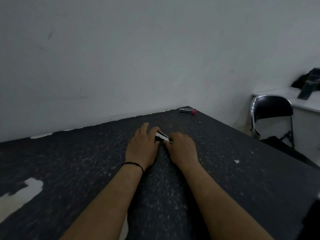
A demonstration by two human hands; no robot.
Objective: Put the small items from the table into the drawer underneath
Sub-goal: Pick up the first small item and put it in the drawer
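A small shiny metal item [162, 136], like a stapler with a dark body, lies on the dark speckled table [86, 153]. Both hands meet on it: my left hand [142, 146] covers its left end with fingers curled over it, and my right hand [183, 149] pinches its right end. A thin black band circles my left wrist. A second small item [187, 110], silver with a red end, lies at the table's far corner, well beyond both hands. No drawer shows in the head view.
A white wall runs behind the table. White worn patches [22, 193] mark the table's near left. A black folding chair [272, 116] stands right of the table, before a white desk [297, 99] bearing dark objects.
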